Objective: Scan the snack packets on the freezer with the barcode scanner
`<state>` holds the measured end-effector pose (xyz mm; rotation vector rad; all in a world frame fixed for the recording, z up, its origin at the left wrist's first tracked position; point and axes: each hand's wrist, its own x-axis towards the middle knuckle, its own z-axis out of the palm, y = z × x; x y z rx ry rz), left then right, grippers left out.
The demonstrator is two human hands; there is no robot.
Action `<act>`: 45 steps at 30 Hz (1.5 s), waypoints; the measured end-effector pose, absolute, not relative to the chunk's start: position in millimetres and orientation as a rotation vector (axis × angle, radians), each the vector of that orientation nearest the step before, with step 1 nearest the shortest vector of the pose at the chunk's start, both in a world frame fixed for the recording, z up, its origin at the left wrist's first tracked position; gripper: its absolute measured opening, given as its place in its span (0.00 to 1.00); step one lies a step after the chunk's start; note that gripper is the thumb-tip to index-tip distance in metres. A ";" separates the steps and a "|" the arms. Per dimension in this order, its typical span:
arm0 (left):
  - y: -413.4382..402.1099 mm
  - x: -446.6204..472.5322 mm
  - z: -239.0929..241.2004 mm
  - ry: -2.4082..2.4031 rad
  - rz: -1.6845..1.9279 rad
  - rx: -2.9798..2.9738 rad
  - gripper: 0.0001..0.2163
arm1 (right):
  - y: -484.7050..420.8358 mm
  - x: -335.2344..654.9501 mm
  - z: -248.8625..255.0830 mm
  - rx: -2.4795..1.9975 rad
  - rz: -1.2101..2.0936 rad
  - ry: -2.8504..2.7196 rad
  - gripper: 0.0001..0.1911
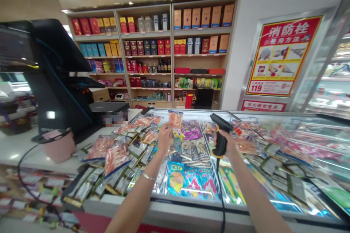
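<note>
Raised over the glass-topped freezer, my left hand (pixel 164 139) pinches a small clear snack packet (pixel 175 119) with orange-brown contents by its lower edge. My right hand (pixel 228 143) is wrapped round the grip of a black and yellow barcode scanner (pixel 222 134), its head pointing up and left. The scanner's cable (pixel 222 189) hangs down across the freezer's front edge. To the left of my left hand lie more packets of the same orange-brown snack (pixel 116 156) among dark green and silver packets (pixel 89 180).
Bright frozen-treat packs (pixel 191 178) fill the freezer under the glass. More packets (pixel 276 171) lie on the right side. A black checkout terminal (pixel 62 80) and a pink container (pixel 58 145) stand on the left counter. Shelves (pixel 172 36) of boxed goods line the back wall.
</note>
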<state>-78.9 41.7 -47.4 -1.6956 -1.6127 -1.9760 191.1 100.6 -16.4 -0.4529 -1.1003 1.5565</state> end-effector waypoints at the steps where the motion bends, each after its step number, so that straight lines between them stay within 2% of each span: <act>1: 41.2 -87.6 -48.6 -1.603 -1.980 -1.655 0.11 | 98.9 171.0 -11.5 -0.427 1.574 -1.131 0.13; 7: 46.0 -111.7 -56.8 -1.534 -2.142 -1.518 0.11 | 89.6 97.1 -29.6 -0.368 1.696 -1.124 0.12; 15: 45.5 -95.6 -65.6 -1.556 -1.782 -1.755 0.14 | 83.9 96.4 -56.5 -0.459 1.801 -1.101 0.13; 21: 45.1 -95.5 -65.3 -1.595 -1.731 -1.765 0.15 | 86.8 94.6 -61.3 -0.446 1.831 -1.112 0.12; 30: 37.3 -86.7 -58.4 -1.582 -2.032 -1.735 0.13 | 81.7 100.1 -52.3 -0.431 1.846 -1.163 0.13; 37: -19.9 -100.2 -21.5 -1.593 -2.168 -1.482 0.16 | 45.6 78.6 -32.7 -0.298 1.861 -1.132 0.11; 42: -72.1 -141.7 6.5 -1.750 -2.004 -1.385 0.18 | 14.5 31.1 -23.8 -0.257 1.899 -1.108 0.12; 45: -101.4 -161.0 3.0 -2.085 -1.575 -1.369 0.24 | 0.3 -1.3 -28.6 -0.240 1.949 -1.101 0.12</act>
